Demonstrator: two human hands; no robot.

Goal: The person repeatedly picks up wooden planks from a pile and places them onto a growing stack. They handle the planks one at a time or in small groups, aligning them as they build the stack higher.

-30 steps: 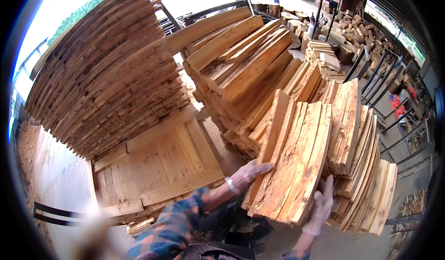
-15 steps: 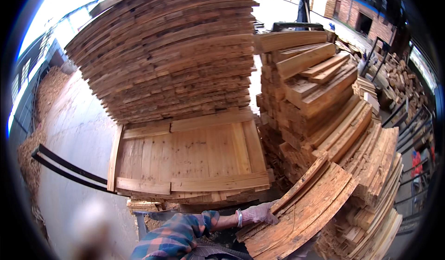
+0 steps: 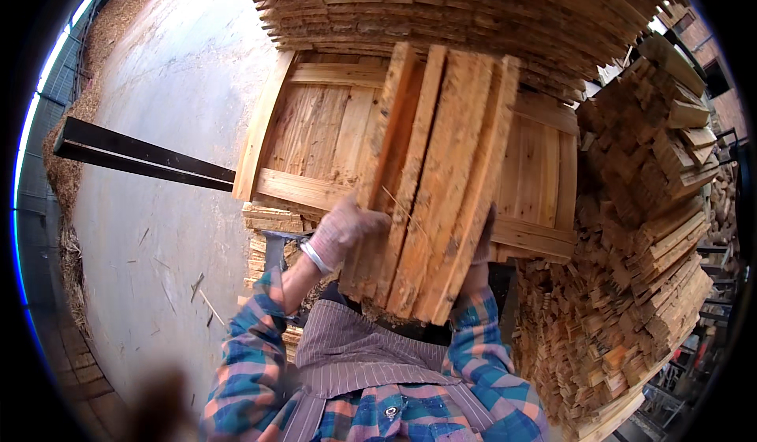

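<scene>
Head view: a grey floor [image 3: 165,197] runs down the left, strewn with splinters, a heap of wood chips [image 3: 110,28] along its far side. A black metal bar [image 3: 146,154] reaches in toward the left edge of the planked surface [image 3: 319,130], a layer of flat boards with lengthwise strips along its near and far edges. A tall stack of planks [image 3: 441,8] rises at that far edge, and past the right edge stands a rough side pile [image 3: 615,316].

And here's the bundle of boards [image 3: 445,174], slanting over the middle of the surface and jutting past its near edge! The gloved left hand [image 3: 347,233] clasps its left side; the right hand [image 3: 483,241] grips the right side.

Half a second ago those boards were off the surface's near right corner, beside the side pile; now they're across, and the view has swung round with them.

Most of the right hand's fingers are hidden behind the wood. Whether the bundle touches the surface, I can't tell. The tall stack is cut off at the top, and a dark blur [image 3: 162,402] smudges the lower left.
</scene>
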